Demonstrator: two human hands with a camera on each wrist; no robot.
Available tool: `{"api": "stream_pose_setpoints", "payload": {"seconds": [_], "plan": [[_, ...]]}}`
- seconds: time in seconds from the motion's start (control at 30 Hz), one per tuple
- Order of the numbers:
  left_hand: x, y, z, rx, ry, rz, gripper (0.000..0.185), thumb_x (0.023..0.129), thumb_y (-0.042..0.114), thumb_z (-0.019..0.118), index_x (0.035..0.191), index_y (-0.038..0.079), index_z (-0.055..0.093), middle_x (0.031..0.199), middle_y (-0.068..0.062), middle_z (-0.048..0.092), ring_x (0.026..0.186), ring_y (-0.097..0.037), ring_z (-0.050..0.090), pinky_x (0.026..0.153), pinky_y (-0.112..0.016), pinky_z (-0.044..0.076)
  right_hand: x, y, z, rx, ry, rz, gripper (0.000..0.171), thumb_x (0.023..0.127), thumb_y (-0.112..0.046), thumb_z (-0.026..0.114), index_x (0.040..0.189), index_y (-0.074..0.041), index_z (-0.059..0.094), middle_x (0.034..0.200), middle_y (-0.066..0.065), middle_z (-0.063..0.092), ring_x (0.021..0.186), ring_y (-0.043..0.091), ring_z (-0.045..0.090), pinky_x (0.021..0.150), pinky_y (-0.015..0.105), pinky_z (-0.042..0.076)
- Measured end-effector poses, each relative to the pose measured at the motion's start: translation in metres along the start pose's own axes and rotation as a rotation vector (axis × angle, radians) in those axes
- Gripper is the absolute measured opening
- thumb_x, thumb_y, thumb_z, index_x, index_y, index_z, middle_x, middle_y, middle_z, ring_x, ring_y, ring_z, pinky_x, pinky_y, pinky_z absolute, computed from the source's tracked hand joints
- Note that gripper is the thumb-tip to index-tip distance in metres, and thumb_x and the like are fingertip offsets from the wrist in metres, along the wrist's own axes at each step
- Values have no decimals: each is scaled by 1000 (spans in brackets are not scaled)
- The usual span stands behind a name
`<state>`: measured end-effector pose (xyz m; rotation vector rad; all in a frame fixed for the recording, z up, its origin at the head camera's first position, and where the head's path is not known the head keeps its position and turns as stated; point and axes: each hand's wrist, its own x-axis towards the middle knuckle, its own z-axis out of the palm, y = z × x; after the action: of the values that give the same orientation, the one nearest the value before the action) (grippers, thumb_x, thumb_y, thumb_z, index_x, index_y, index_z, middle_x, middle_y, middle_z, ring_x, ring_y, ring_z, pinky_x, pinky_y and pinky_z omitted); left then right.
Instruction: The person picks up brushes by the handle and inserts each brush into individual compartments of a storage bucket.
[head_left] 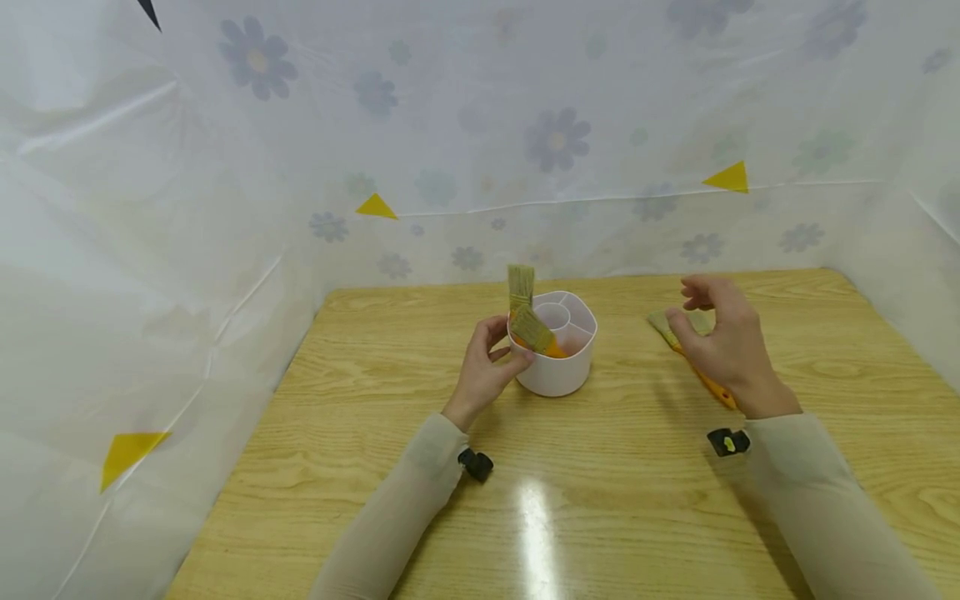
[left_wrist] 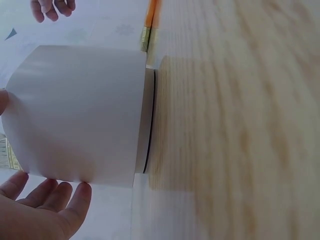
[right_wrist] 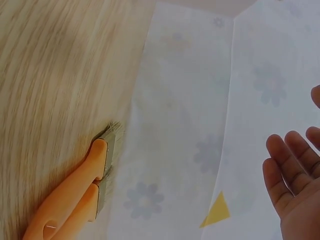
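A white round holder (head_left: 558,367) with inner compartments stands mid-table, with two orange-handled brushes (head_left: 534,332) standing in it, bristles up. My left hand (head_left: 487,367) curls round its left wall; in the left wrist view the holder (left_wrist: 80,115) fills the frame with my fingers (left_wrist: 55,197) at its side. My right hand (head_left: 723,342) hovers open above two more orange-handled brushes (head_left: 693,358) lying on the table to the right. The right wrist view shows these brushes (right_wrist: 82,192) side by side on the wood and my open fingers (right_wrist: 292,172) apart from them.
The wooden table (head_left: 570,500) is walled on three sides by a white plastic sheet (head_left: 480,150) printed with flowers and yellow triangles. A glare patch lies on the wood near the front.
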<state>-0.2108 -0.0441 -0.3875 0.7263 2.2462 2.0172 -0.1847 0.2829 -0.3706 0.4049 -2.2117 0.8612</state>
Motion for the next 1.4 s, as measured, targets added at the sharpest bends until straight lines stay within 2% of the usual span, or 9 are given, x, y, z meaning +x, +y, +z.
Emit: {"api": "stream_pose_setpoints", "payload": {"seconds": [0.33, 0.73, 1.1, 1.4], "plan": [[0, 1, 0, 5, 8, 1, 62, 86, 7, 69, 139, -3, 38, 139, -21, 43, 131, -35, 38, 103, -55, 35, 0, 5, -1, -16, 13, -6, 41, 83, -6, 65, 122, 4, 57, 107, 20, 59, 89, 31, 55, 77, 39, 39], [-1, 2, -1, 33, -16, -14, 64, 88, 8, 68, 142, 0, 36, 142, -19, 42, 132, -34, 38, 104, -54, 36, -2, 9, -1, -24, -16, 40, 38, 84, -7, 65, 120, 3, 56, 109, 18, 58, 89, 29, 55, 78, 34, 38], [-1, 3, -1, 38, -20, -17, 63, 89, 10, 67, 143, 1, 37, 142, -17, 42, 131, -33, 39, 104, -54, 36, -3, 13, -2, -23, -23, 56, 39, 85, -8, 65, 122, 4, 56, 109, 19, 58, 88, 28, 55, 80, 17, 36], [-2, 4, -1, 39, -25, -22, 63, 89, 11, 67, 143, 2, 37, 142, -16, 41, 130, -33, 39, 103, -55, 36, -5, 19, -1, -31, -27, 74, 39, 86, -7, 65, 122, 4, 56, 106, 19, 58, 86, 28, 55, 79, 19, 36]]}}
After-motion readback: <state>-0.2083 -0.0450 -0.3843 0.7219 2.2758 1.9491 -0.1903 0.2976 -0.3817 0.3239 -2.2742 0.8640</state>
